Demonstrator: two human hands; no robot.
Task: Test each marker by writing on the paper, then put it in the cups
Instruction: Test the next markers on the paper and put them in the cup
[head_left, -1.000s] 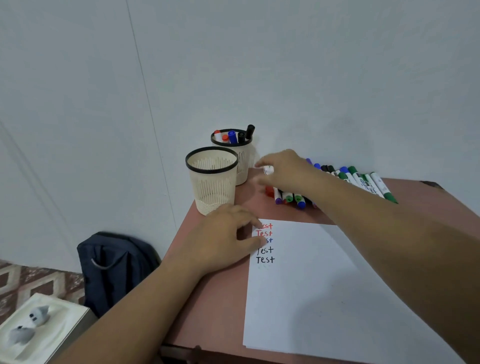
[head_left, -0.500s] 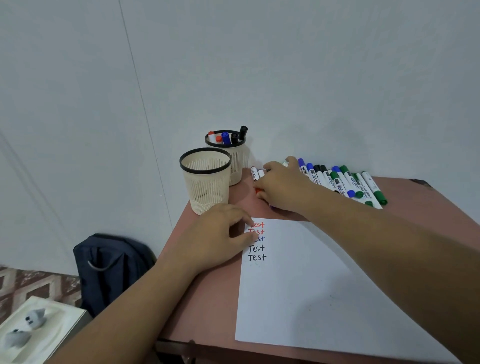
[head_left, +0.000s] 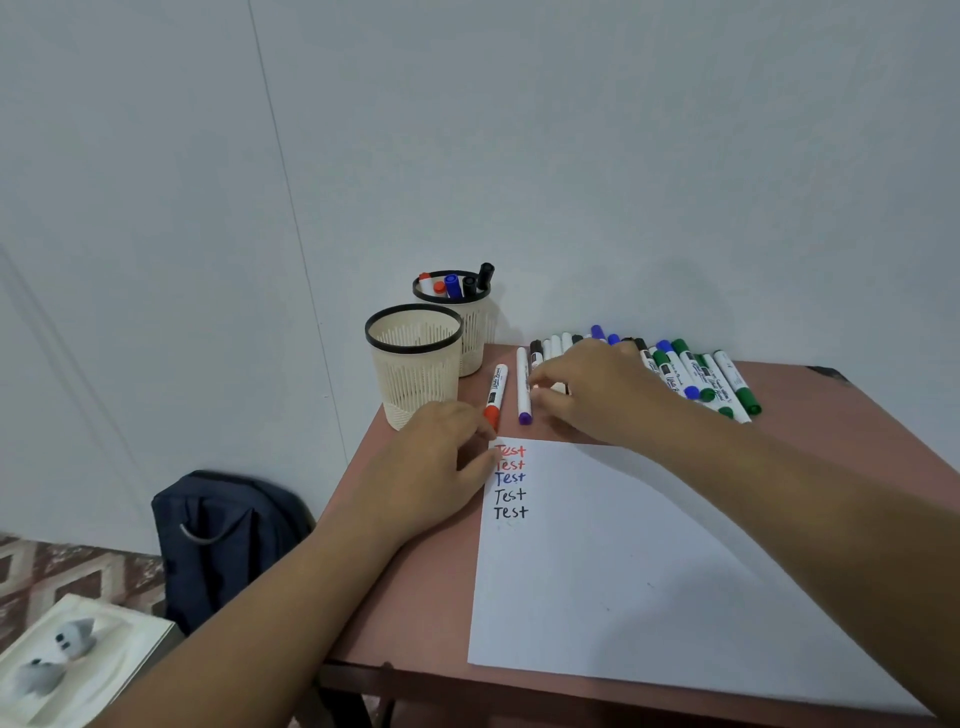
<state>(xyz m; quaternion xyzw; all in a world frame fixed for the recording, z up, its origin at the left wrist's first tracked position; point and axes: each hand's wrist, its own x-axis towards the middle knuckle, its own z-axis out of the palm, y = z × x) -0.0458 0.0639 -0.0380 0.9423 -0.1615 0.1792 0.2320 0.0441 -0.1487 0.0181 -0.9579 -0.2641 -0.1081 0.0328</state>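
From the head view, the left hand (head_left: 436, 457) lies flat-fingered on the paper's (head_left: 649, 561) corner, likely to pin it, while the right hand (head_left: 597, 389) curls onto the purple marker (head_left: 523, 387) on the tabletop (head_left: 415, 597) — a grip not yet sure. Five lines read "Test"; tested markers stand in the far cup (head_left: 475, 332), the near cup (head_left: 415, 364) looks empty — barrel labels are unreadable.

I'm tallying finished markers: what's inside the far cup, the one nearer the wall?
The far cup holds capped markers standing upright: two red caps, one blue, two black. Their lower barrels are hidden by the near cup.
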